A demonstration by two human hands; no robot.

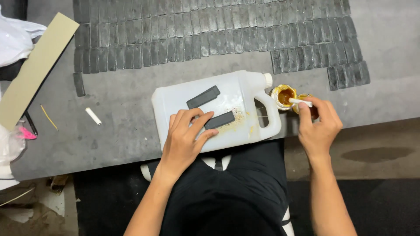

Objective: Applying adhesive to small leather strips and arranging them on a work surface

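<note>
A white plastic jug [232, 94] lies flat on the grey table edge. Two dark flat strips rest on it: one [203, 97] near its middle, another [219, 120] lower down. My left hand [186, 140] presses its fingers on the lower strip. My right hand [318, 126] grips a small white stick [301, 102] whose tip is at an open pot of amber glue [284, 96]. A second pot [306, 107] sits partly hidden behind my right fingers. Glue stains mark the jug by the lower strip.
Several rows of dark strips [218, 30] cover the far table. A cardboard strip [33, 70] lies at the left, with a white tube [93, 116], a yellow stick [49, 117] and white plastic bags [15, 37]. My lap in black clothing [227, 192] is below.
</note>
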